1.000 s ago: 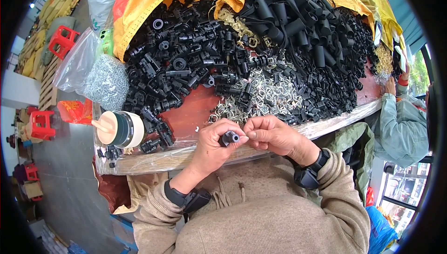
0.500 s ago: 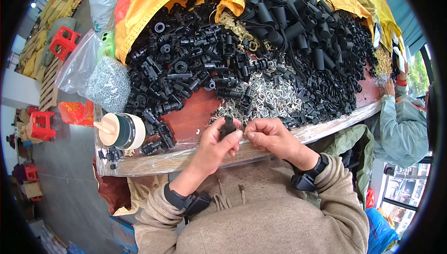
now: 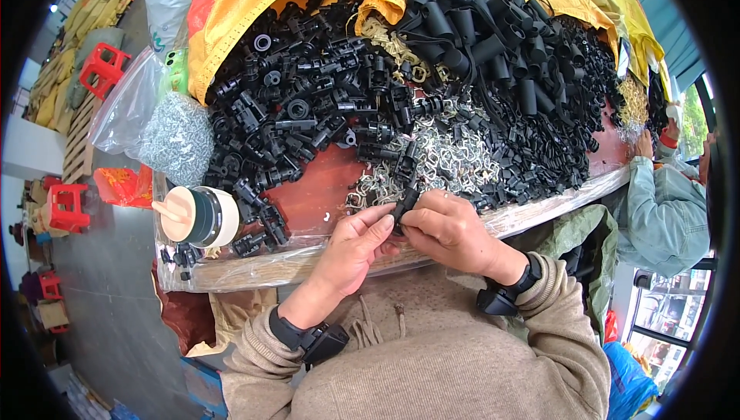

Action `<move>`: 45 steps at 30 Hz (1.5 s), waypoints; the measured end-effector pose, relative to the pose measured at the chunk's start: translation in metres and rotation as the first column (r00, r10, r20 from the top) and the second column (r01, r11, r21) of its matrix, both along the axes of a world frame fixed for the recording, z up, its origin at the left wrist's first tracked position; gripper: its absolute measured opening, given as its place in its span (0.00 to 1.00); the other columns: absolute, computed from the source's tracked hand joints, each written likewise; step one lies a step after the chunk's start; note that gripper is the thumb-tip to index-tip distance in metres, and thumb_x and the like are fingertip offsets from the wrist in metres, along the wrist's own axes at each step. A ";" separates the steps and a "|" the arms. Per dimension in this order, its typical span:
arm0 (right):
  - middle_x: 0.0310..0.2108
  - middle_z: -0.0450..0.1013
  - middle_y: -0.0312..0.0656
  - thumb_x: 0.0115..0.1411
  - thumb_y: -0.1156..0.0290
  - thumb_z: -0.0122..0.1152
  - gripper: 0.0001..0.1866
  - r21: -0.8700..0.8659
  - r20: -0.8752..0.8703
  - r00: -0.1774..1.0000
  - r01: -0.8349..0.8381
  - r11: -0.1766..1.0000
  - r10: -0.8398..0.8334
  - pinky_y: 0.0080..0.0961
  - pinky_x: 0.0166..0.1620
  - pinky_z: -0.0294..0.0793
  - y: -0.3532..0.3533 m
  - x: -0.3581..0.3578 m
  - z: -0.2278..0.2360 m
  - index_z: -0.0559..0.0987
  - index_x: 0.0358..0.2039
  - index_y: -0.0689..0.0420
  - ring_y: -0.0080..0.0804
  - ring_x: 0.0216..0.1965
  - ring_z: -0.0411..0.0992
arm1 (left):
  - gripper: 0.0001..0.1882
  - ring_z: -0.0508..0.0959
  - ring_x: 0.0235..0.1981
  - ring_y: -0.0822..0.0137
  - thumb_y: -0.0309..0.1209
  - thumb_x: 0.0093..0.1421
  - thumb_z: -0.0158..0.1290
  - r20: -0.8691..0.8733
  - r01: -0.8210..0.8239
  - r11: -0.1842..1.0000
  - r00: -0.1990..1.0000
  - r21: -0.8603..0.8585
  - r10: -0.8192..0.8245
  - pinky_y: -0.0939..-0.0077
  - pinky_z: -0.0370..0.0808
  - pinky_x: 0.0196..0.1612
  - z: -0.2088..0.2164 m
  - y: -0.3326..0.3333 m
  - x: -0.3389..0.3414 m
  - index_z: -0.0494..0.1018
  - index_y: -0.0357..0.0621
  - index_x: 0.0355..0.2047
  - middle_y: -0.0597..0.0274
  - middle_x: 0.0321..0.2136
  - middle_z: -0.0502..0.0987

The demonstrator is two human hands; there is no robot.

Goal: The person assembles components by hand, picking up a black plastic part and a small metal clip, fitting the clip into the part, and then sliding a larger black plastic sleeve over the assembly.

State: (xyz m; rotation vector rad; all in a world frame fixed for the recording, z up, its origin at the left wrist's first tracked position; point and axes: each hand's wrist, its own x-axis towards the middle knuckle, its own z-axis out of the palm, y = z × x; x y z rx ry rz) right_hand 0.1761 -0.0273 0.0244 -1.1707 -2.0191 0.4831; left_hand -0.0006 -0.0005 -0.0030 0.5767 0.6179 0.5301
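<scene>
Between both hands, above the table's near edge, is a small black plastic part (image 3: 405,203), tilted up to the right. My left hand (image 3: 356,249) pinches its lower end between thumb and fingers. My right hand (image 3: 451,229) grips it from the other side, with curled fingers covering much of it. Just beyond the hands lies a heap of small silvery metal clips (image 3: 451,156). A large pile of black plastic fittings (image 3: 301,104) spreads to the left, and small black pieces (image 3: 543,146) lie heaped to the right.
A lidded cup (image 3: 202,218) stands at the table's left edge, near a bag of screws (image 3: 177,141). Black tubes (image 3: 486,31) and yellow sacks (image 3: 239,11) fill the back. At far right sits another person in a pale green sleeve (image 3: 664,216). Red stools (image 3: 68,208) stand left.
My right hand has moved left and closed on the black part, which has tipped from nearly upright toward the right. My left hand's grip has shifted lower along it.
</scene>
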 end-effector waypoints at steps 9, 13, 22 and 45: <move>0.19 0.63 0.39 0.41 0.76 0.57 0.04 -0.180 0.064 0.997 -0.032 0.983 0.044 0.29 0.22 0.66 0.000 0.002 0.009 0.71 0.20 0.58 0.37 0.21 0.67 | 0.17 0.71 0.34 0.79 0.32 0.57 0.47 -0.075 0.039 0.992 0.997 0.121 -0.030 0.85 0.69 0.34 0.004 -0.002 0.001 0.66 0.37 0.46 0.67 0.36 0.73; 0.18 0.64 0.39 0.42 0.76 0.57 0.04 -0.193 0.043 0.999 -0.007 0.981 0.016 0.30 0.21 0.66 0.000 0.000 0.010 0.71 0.19 0.57 0.38 0.20 0.67 | 0.17 0.71 0.33 0.79 0.31 0.57 0.49 -0.117 0.066 0.989 0.992 0.135 -0.050 0.85 0.69 0.33 0.007 -0.001 0.002 0.67 0.36 0.45 0.67 0.36 0.73; 0.17 0.64 0.40 0.42 0.77 0.57 0.04 -0.207 -0.064 0.998 -0.028 0.978 0.015 0.28 0.20 0.65 0.004 0.004 0.007 0.71 0.18 0.59 0.37 0.19 0.66 | 0.14 0.74 0.33 0.72 0.27 0.56 0.48 -0.089 0.068 0.996 0.994 0.060 -0.062 0.82 0.72 0.34 0.003 0.003 0.001 0.67 0.35 0.43 0.61 0.36 0.73; 0.20 0.65 0.38 0.54 0.73 0.50 0.04 -0.243 0.068 0.955 0.298 0.923 -0.290 0.20 0.23 0.63 0.024 0.061 -0.014 0.68 0.26 0.60 0.29 0.19 0.64 | 0.12 0.75 0.36 0.65 0.26 0.56 0.47 0.094 -0.026 0.998 0.995 -0.063 0.032 0.76 0.74 0.39 -0.001 0.006 -0.004 0.67 0.37 0.41 0.51 0.37 0.73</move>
